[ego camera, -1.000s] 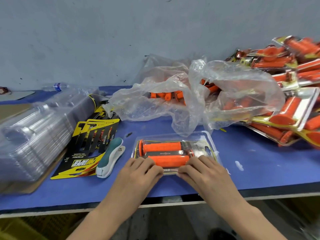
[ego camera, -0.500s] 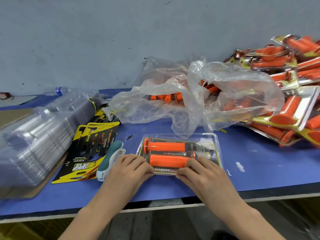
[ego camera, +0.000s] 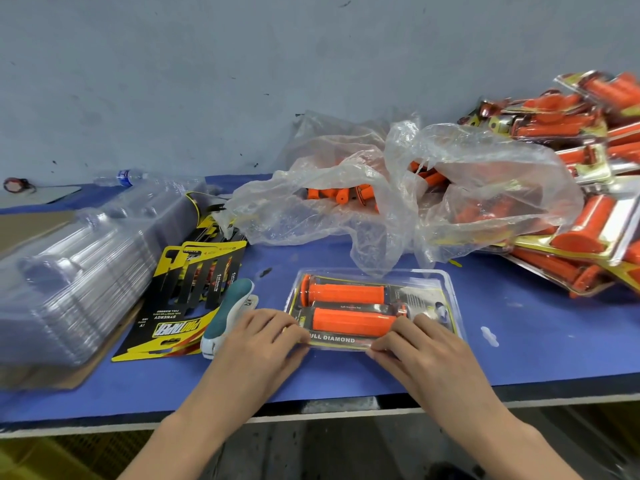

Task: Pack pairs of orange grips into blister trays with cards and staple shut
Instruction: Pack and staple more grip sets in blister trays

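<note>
A clear blister tray (ego camera: 446,289) lies on the blue table near its front edge. Inside it, two orange grips (ego camera: 346,294) lie side by side over a printed card. My left hand (ego camera: 259,344) pinches the tray's near left edge with curled fingers. Curled the same way, my right hand (ego camera: 422,348) pinches the near right edge. A teal and white stapler (ego camera: 227,315) lies just left of my left hand, on a stack of yellow and black cards (ego camera: 187,296).
A stack of empty clear trays (ego camera: 69,282) fills the left side. A crumpled plastic bag (ego camera: 398,202) holding loose orange grips sits behind the tray. Finished packs (ego camera: 588,209) are piled at the right. A water bottle (ego camera: 121,176) lies at the back left.
My hands have slid apart along the tray's near edge, uncovering the card's printed strip between them. The tray has shifted slightly to the right.
</note>
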The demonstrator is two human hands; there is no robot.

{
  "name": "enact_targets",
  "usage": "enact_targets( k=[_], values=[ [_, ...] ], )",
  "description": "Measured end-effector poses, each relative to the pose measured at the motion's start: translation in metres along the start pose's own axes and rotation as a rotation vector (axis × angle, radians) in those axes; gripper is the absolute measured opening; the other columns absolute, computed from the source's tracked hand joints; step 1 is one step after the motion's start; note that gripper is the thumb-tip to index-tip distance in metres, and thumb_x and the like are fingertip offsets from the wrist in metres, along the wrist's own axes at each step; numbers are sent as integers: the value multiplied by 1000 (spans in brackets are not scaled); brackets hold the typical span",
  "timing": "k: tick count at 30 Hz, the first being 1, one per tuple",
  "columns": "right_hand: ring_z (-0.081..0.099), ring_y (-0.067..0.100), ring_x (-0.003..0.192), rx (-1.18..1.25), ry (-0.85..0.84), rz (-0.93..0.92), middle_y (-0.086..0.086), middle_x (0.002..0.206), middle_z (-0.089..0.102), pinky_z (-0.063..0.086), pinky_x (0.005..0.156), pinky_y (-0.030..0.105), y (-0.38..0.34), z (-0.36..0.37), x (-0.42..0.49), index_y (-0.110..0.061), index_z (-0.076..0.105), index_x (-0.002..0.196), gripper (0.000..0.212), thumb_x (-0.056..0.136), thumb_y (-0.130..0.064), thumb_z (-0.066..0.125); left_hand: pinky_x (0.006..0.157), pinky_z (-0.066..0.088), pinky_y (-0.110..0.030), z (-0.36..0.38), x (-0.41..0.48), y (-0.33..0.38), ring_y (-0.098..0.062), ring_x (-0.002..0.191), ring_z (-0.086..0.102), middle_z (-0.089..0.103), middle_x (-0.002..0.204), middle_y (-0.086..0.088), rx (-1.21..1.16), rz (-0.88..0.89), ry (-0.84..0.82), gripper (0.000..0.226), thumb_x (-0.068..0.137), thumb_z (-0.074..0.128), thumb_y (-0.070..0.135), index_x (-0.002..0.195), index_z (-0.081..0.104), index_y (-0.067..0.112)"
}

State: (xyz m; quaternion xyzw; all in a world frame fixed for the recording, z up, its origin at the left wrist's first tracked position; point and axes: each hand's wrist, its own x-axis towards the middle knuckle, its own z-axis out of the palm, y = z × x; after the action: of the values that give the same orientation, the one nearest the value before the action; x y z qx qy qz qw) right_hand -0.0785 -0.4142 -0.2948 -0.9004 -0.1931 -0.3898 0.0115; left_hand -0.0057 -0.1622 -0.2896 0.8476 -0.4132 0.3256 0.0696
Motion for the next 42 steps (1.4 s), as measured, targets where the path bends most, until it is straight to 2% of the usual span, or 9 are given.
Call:
enact_targets(
  k=[6, 8, 19, 21, 23, 26, 28, 31, 42],
  values=[
    [59, 25, 74, -36, 7, 46, -5, 84, 60, 48, 70, 38, 5, -1, -1, -25, 67, 85, 6, 90, -24, 64, 74, 49, -33, -2, 4, 16, -20, 72, 53, 59, 82, 4, 23, 109, 30, 14, 96, 55, 25, 89, 67, 20],
    [58, 24, 78, -7, -36, 35, -5, 90, 60, 47, 74, 39, -4, 2, -1, -30, 65, 91, 14, 83, -19, 69, 72, 49, -32, 0, 5, 34, -19, 72, 50, 57, 81, 4, 3, 143, 55, 16, 99, 53, 25, 90, 66, 21],
    [49, 9, 76, 252, -187, 18, -17, 88, 50, 26, 59, 15, 8, -13, -3, -30, 52, 84, 10, 91, -22, 54, 85, 43, -26, 0, -1, -1, -13, 92, 56, 62, 101, 6, -113, 142, 17, 6, 98, 53, 32, 98, 56, 27],
    [49, 9, 78, 274, -180, 26, -17, 89, 51, 34, 56, 18, 11, -13, -2, -30, 51, 85, 15, 90, -19, 60, 84, 46, -28, -1, 0, -3, -13, 90, 57, 63, 102, 5, -114, 125, 22, 7, 98, 54, 33, 99, 57, 27],
    [52, 12, 81, 275, -184, 7, -15, 91, 55, 45, 70, 23, 13, -15, -4, -29, 55, 87, 19, 88, -15, 68, 84, 44, -28, -5, 2, -2, -14, 88, 55, 64, 99, 4, -89, 145, 31, 7, 97, 55, 31, 97, 60, 26],
    [60, 14, 88, 166, -184, -38, -11, 95, 60, 46, 97, 33, -1, -19, -7, -33, 64, 97, 12, 88, -41, 63, 87, 38, -28, -9, 2, 7, -15, 86, 52, 62, 97, 4, -28, 199, 16, 6, 95, 59, 26, 100, 59, 26],
    [62, 14, 81, 183, -161, -37, -11, 91, 63, 50, 93, 34, -19, -17, -11, -33, 69, 95, 22, 83, -50, 63, 88, 39, -29, -8, -1, 16, -15, 86, 54, 58, 98, 5, -24, 217, -6, 14, 92, 65, 23, 103, 58, 27],
    [64, 14, 74, 223, -92, -3, -10, 85, 67, 56, 81, 31, -36, -14, -11, -27, 73, 82, 20, 89, -37, 57, 85, 40, -29, -4, -4, 26, -14, 86, 52, 55, 97, 5, -42, 229, 14, 15, 92, 67, 24, 103, 57, 26],
    [59, -1, 89, 337, -158, 71, -18, 90, 63, 46, 103, 26, -19, -26, -12, -33, 69, 89, 17, 90, -40, 53, 84, 44, -26, 3, -2, 24, -11, 87, 52, 61, 98, 8, -93, 215, 69, 16, 96, 64, 36, 106, 57, 25]
  ],
)
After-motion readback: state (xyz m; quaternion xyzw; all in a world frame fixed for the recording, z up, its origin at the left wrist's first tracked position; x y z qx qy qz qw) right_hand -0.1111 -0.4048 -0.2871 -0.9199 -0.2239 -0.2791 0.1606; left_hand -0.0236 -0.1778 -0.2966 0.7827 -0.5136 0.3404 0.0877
